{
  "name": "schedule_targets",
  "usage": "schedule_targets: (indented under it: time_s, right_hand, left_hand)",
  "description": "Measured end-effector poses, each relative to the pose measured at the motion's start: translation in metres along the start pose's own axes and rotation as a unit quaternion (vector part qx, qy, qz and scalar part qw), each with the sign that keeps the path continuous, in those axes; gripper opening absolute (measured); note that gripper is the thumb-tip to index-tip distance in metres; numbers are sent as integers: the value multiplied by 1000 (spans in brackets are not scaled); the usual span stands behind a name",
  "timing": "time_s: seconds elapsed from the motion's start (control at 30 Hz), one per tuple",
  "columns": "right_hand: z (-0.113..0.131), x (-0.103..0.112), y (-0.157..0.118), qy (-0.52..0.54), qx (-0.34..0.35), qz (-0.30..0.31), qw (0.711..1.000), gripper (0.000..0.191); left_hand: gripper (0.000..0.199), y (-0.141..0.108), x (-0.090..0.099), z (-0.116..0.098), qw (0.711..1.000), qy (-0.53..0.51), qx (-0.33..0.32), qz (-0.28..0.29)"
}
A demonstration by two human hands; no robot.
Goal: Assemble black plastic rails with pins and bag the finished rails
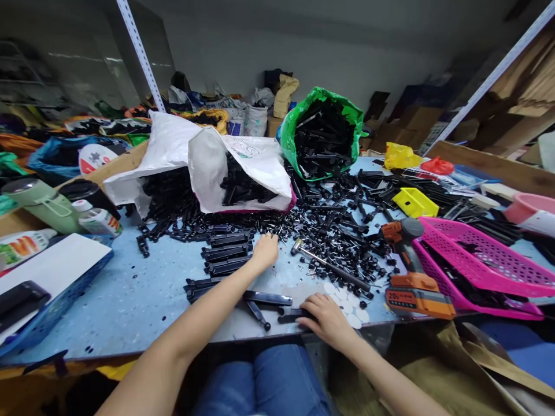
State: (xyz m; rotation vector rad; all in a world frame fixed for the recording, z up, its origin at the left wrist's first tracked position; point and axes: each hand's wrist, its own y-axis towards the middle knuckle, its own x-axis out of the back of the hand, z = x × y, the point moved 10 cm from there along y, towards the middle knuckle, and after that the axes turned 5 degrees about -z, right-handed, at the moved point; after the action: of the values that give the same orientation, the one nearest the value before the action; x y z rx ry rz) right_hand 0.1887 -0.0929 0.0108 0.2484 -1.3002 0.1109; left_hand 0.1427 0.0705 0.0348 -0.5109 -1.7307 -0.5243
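Note:
My left hand [265,251] reaches to the edge of the pile of small screws and black bits, its fingertips among them; what they hold, if anything, is too small to tell. My right hand [325,316] has its fingers curled over the end of a short black part [291,315] near the table's front edge. Between my arms lie a long black bar [269,298] and a thinner black piece [259,315]. Rows of black parts [228,252] are lined up beside my left hand. A hammer [333,268] rests right of it, and white discs [352,303] lie by my right hand.
An orange and black drill [414,277] stands right, beside pink baskets [485,254]. White sacks [251,156] and a green bag [321,136] spill black parts along the back. On the left are a green flask [45,205], bottles, and a blue tray [65,294] with a phone.

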Motion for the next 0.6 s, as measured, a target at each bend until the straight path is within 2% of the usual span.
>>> schedule_targets:
  time_s: [0.1,0.17,0.23,0.33,0.43,0.53,0.6]
  right_hand:
    - [-15,18,13,7,-7,-39,999,24]
    - [-38,32,37,-14,-44,-60,997,23]
    - [-71,41,70,-49,-109,-62,991,25]
    - [-112,44,123,-80,-181,-58,978,27]
    - [-132,35,161,-71,-209,-51,974,23]
    - [-138,30,174,-58,-225,-48,971,19]
    - [-137,33,170,-45,-226,-62,971,21]
  left_hand:
    - [22,36,-13,8,1000,8,28,3]
    - [25,41,-19,7,999,14,32,2]
    - [27,33,-19,5,999,21,35,-1]
    - [21,6,-3,5,999,33,26,-9]
    - [19,-35,25,15,999,43,9,-21]
    - [18,-79,47,33,999,28,-3,-20]
    - [17,-104,51,43,1000,13,-12,-5]
